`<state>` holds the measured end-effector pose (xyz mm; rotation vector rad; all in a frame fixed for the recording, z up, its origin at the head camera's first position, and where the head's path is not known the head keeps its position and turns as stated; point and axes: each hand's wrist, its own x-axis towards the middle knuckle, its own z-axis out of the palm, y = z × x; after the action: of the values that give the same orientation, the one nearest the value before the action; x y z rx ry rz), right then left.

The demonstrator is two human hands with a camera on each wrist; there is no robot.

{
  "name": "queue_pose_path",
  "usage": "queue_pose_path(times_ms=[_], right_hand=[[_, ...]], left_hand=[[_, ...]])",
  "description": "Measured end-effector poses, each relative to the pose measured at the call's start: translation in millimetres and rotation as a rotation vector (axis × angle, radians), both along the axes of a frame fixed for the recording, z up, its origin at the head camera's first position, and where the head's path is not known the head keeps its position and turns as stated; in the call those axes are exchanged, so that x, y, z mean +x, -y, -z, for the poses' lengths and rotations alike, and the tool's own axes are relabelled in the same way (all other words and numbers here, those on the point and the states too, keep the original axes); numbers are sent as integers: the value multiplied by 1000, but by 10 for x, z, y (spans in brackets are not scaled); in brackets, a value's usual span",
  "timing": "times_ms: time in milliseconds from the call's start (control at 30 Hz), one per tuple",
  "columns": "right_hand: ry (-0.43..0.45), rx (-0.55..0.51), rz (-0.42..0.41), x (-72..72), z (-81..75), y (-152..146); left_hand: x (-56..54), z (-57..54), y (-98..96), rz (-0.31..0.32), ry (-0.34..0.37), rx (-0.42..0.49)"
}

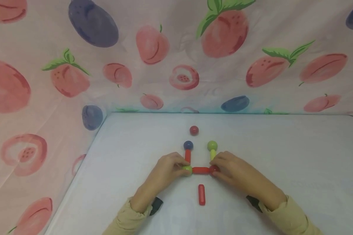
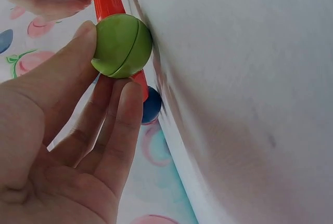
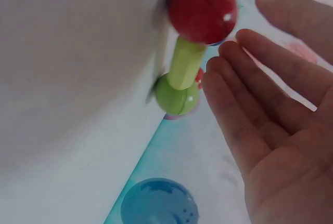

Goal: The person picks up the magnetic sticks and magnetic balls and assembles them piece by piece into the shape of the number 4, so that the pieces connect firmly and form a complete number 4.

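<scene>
A U-shaped build of balls and rods lies on the white table. In the left wrist view, my left hand [image 1: 168, 168] pinches the green ball [image 2: 122, 44] at its left corner between thumb and fingers. A red rod [image 1: 200, 170] joins that ball to a red ball [image 3: 202, 12] at the right corner. Around the red ball, but apart from it in the right wrist view, my right hand [image 1: 236, 171] has its fingers spread. Another red rod [image 1: 188, 155] leads from the left corner to a blue ball [image 1: 188, 145]. On the right, a yellow-green rod [image 3: 186, 64] leads to a light green ball [image 1: 212, 145].
A loose red ball [image 1: 194, 130] lies beyond the build. Nearer the person, a loose red rod [image 1: 201, 195] rests on the table [image 1: 311, 156]. Fruit-patterned cloth [image 1: 170, 42] rises along the back and left sides.
</scene>
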<state>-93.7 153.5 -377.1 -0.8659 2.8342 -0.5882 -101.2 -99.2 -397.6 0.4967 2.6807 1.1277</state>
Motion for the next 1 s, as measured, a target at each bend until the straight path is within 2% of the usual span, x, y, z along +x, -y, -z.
queue_pose_path(times_ms=[333,533,1000], right_hand=[[28,14,-2,100,-37,42],[6,-21,-45,182,-35,53],[46,26,-126,335,32,217]], left_hand=[[-16,5,-11,-10,8,-14],[-19,-4,-16,-11,10,-9],[-14,-15,-24,-15,11,-10]])
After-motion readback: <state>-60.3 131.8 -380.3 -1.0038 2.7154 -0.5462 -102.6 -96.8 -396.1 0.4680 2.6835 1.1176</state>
